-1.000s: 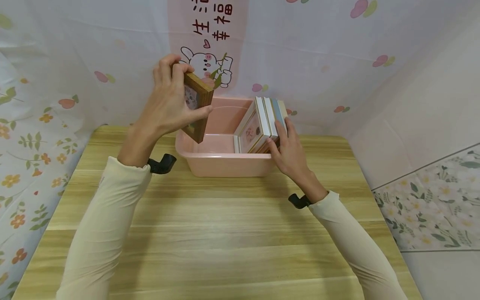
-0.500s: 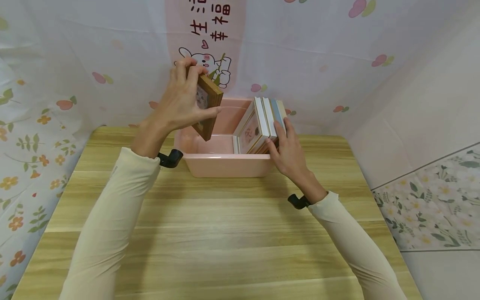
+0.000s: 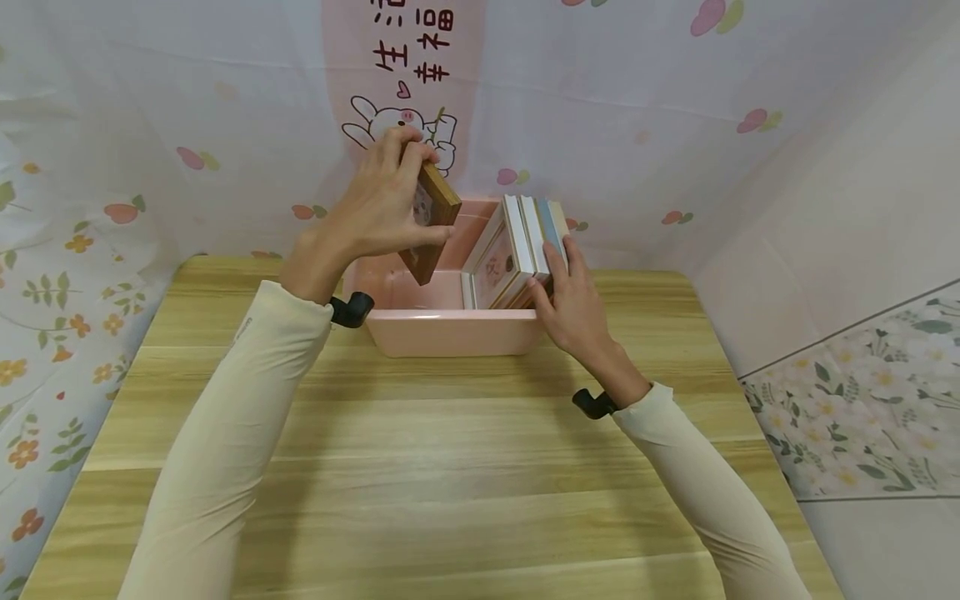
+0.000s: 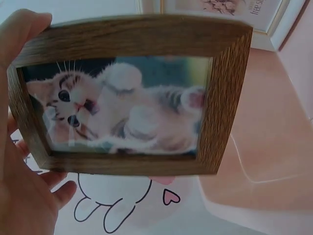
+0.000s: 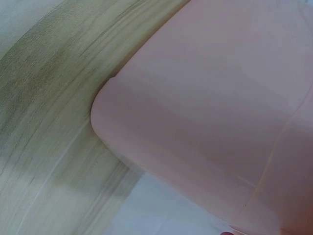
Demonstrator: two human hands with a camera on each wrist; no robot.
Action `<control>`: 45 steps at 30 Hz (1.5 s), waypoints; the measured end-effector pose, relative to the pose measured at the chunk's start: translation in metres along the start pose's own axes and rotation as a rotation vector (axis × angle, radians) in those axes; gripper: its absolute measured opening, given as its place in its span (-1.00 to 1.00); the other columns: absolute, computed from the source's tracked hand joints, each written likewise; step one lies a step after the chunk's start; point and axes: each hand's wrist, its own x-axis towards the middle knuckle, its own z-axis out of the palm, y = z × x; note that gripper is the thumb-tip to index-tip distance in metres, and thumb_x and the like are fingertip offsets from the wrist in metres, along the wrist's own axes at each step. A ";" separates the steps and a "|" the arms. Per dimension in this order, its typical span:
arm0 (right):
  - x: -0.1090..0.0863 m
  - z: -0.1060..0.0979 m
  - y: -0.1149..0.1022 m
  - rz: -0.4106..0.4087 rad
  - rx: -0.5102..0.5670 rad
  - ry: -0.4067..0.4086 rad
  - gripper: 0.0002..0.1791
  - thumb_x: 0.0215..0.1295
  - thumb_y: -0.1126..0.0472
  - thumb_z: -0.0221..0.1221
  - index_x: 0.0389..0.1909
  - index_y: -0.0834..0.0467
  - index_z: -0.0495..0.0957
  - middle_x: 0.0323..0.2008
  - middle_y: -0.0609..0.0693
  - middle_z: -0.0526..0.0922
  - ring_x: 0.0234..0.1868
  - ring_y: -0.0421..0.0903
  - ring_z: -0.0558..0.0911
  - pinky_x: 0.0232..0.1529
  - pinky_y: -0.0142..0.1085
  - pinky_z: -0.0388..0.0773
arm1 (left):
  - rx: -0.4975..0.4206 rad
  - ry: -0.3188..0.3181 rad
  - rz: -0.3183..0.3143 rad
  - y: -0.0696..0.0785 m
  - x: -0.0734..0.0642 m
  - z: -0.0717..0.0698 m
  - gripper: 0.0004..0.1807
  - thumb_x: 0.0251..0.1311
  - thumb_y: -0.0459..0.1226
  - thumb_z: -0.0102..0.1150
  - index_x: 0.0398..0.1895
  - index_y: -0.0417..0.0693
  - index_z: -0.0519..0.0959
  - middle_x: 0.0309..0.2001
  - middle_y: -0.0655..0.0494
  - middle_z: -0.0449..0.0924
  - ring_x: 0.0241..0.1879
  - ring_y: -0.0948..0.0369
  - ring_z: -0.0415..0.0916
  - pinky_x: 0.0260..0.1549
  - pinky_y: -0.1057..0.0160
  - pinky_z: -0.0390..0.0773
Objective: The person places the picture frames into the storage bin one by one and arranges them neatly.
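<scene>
In the head view my left hand (image 3: 378,204) grips a brown wooden picture frame (image 3: 442,208), thumb on its near edge and fingers over its top. It hangs tilted above the left part of a pink plastic tub (image 3: 453,335). The left wrist view shows a kitten photo (image 4: 122,107) inside the wooden border. Several picture frames (image 3: 516,237), with white, blue and beige edges, stand leaning together at the tub's right end. My right hand (image 3: 577,312) holds them, thumb and fingers on their edges. Its fingers are nearly out of the right wrist view, which shows the tub's outer wall (image 5: 195,98).
The tub stands near the back edge of a wood-grain table (image 3: 450,467). Directly behind it hangs a patterned cloth (image 3: 600,108) with a cartoon rabbit. A tiled wall (image 3: 847,275) rises on the right.
My left hand has carried the wooden picture frame to the right and slightly down, over the tub. The right hand and the leaning frames stay in place.
</scene>
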 end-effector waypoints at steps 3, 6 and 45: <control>0.000 0.000 0.000 0.000 0.003 -0.002 -0.33 0.49 -0.07 -0.03 0.49 0.16 0.15 0.48 0.34 0.06 0.41 0.35 0.24 0.18 0.32 0.40 | 0.011 -0.042 0.003 0.000 0.002 0.002 -0.11 -0.05 0.13 0.39 0.25 -0.16 0.27 0.41 -0.19 -0.01 0.42 -0.14 -0.01 0.43 -0.19 -0.04; -0.001 -0.001 -0.001 0.001 0.001 -0.003 -0.33 0.49 -0.07 -0.03 0.49 0.17 0.15 0.48 0.34 0.06 0.41 0.35 0.23 0.20 0.31 0.39 | 0.013 -0.096 -0.007 0.000 0.004 0.006 -0.10 -0.06 0.15 0.39 0.25 -0.13 0.26 0.42 -0.16 -0.04 0.41 -0.16 -0.01 0.36 -0.21 -0.02; -0.012 -0.005 -0.007 -0.011 -0.027 0.058 -0.34 0.47 -0.05 0.00 0.46 0.19 0.22 0.45 0.34 0.14 0.38 0.33 0.30 0.22 0.26 0.40 | 0.062 -0.426 0.203 0.005 0.040 0.054 -0.19 -0.04 0.14 0.40 0.19 -0.10 0.35 0.32 -0.11 0.06 0.29 -0.13 0.09 0.34 -0.14 0.11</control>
